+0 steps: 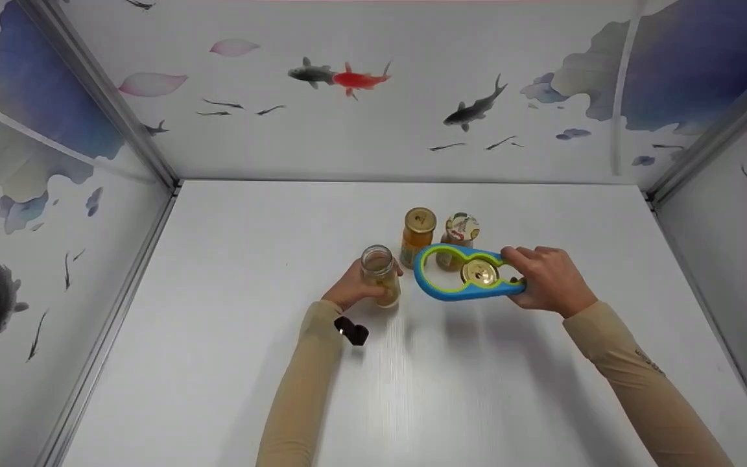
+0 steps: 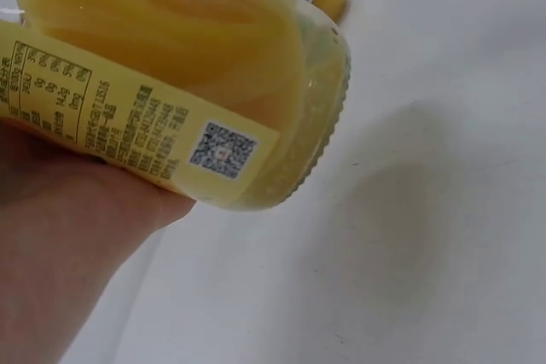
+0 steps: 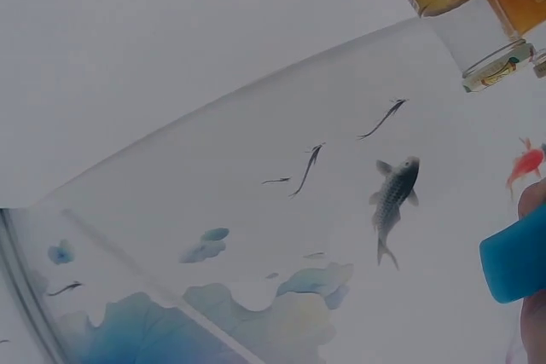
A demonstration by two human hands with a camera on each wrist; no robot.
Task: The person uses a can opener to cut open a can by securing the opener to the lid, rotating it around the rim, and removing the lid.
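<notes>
My left hand [image 1: 351, 285] grips a lidless glass jar [image 1: 386, 295], its open mouth facing up toward the head camera. In the left wrist view, yellow fruit pieces fill much of this jar [image 2: 171, 31], and its yellow label carries a QR code. My right hand [image 1: 552, 279] holds a blue and green jar opener [image 1: 464, 296] by its handle end, raised above the table. A gold lid [image 1: 479, 274] sits within the opener's inner loop. In the right wrist view, only a blue handle end of the opener [image 3: 514, 260] shows by the fingers.
Behind the opener stand a gold-lidded jar [image 1: 419, 224] with orange contents and a jar with a patterned lid [image 1: 462, 226], partly covered by the opener. A dark object [image 1: 351, 331] is at the left cuff. Fish-printed panels enclose the white table [image 1: 231, 259].
</notes>
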